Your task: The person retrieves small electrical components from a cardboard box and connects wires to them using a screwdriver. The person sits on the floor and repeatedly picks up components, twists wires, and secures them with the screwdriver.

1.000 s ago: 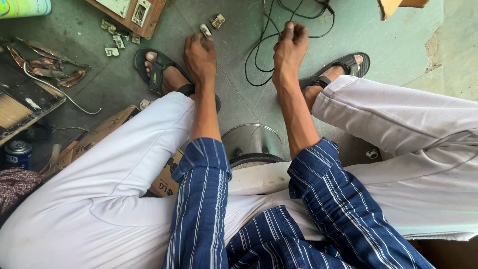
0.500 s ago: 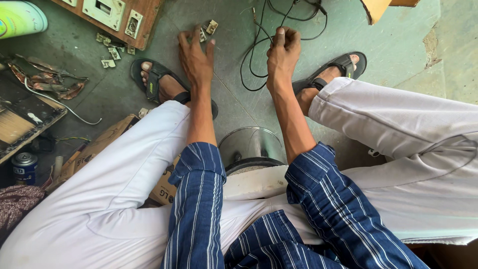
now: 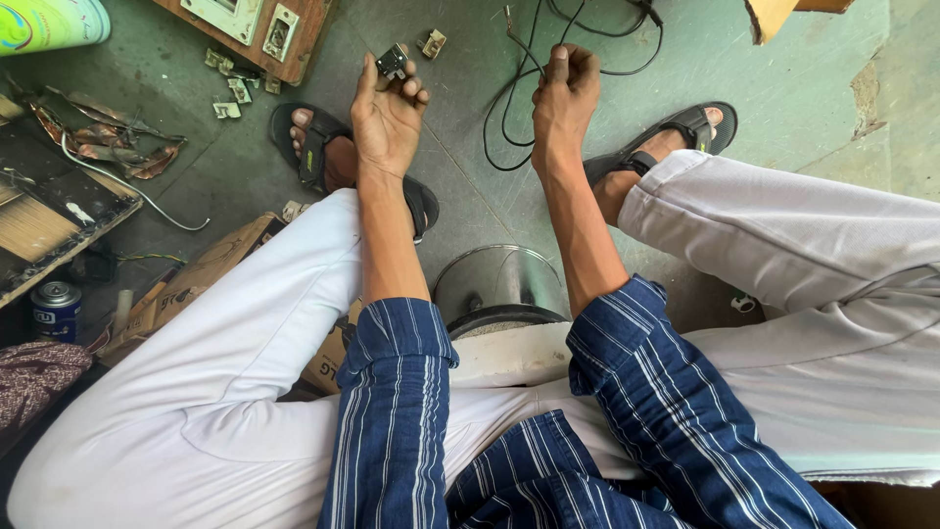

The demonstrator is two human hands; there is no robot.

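Hands both pinching: left hand (image 3: 387, 113) a small switch part (image 3: 393, 61), right hand (image 3: 563, 93) black wire (image 3: 509, 108).

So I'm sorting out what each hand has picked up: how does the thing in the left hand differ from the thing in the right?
The left hand pinches a small grey blocky part, compact and rigid, lifted wholly off the floor. The right hand grips a thin black wire, long and flexible, which loops down and trails across the green floor. Both are held at the fingertips, above the sandalled feet.
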